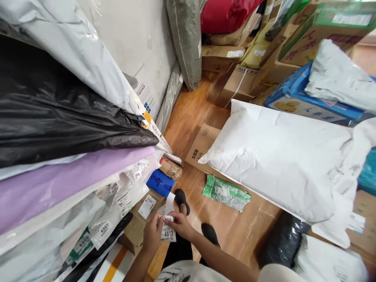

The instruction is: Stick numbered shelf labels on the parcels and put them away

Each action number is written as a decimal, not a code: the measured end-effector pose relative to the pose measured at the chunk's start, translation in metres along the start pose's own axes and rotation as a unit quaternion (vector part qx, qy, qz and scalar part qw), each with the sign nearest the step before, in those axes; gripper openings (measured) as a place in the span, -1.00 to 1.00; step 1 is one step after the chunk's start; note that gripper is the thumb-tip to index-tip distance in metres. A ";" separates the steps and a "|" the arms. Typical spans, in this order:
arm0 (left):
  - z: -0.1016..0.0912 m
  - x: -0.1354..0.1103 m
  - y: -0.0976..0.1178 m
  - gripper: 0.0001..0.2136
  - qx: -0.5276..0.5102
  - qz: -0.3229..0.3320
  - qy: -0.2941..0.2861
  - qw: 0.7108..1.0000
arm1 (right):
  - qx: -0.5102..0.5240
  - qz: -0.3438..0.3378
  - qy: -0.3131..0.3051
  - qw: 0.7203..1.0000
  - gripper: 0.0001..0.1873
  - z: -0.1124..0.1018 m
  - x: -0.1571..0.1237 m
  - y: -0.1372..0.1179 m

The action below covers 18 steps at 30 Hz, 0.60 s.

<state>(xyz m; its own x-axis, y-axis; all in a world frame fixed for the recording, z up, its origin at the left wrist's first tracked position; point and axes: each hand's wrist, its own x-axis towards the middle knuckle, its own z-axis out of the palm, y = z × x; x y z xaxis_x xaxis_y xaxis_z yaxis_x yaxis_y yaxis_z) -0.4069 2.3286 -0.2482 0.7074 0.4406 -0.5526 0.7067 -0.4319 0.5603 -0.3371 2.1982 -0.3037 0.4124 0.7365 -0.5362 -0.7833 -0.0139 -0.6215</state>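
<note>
Between my two hands is a strip of white number labels, one of them printed 4012; a plainer white end of it curls up behind my fingers. My left hand pinches the strip at its left edge. On the other side, the thumb and fingers of my right hand close on it near the top number. Just left of my hands is a brown carton with a white shipping label. A blue package lies a little beyond them.
Along the left, stacked parcels include a black bag, a purple bag and several packets with number labels such as 4007. To the right, a large white bag rests over cartons. A green packet lies on the wooden floor.
</note>
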 end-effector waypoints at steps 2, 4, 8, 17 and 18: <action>0.006 -0.010 -0.003 -0.60 -0.018 0.006 0.005 1.000 | 0.005 -0.007 0.028 1.000 -0.49 0.004 -0.009 0.006; 0.012 -0.020 -0.006 -0.59 -0.030 0.012 0.025 0.999 | 0.020 -0.015 0.050 0.998 -0.46 0.007 -0.016 0.013; 0.022 -0.042 -0.009 -0.54 -0.054 0.006 0.054 0.997 | 0.065 -0.025 0.080 0.994 -0.43 0.008 -0.034 0.031; 0.074 -0.129 -0.006 -0.52 -0.238 0.023 -0.033 0.970 | 0.012 -0.096 0.115 0.989 -0.45 -0.012 -0.132 0.045; 0.079 -0.139 -0.004 -0.53 -0.236 0.034 -0.035 0.970 | 0.014 -0.106 0.110 0.988 -0.46 -0.013 -0.145 0.046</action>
<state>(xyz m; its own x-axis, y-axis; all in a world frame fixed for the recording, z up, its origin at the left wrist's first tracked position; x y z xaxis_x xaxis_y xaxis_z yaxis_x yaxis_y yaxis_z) -0.5073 2.2074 -0.2226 0.7624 0.3616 -0.5366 0.5881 -0.0410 0.8078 -0.4267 2.0820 -0.2615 0.6580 0.5552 -0.5087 -0.6791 0.1456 -0.7195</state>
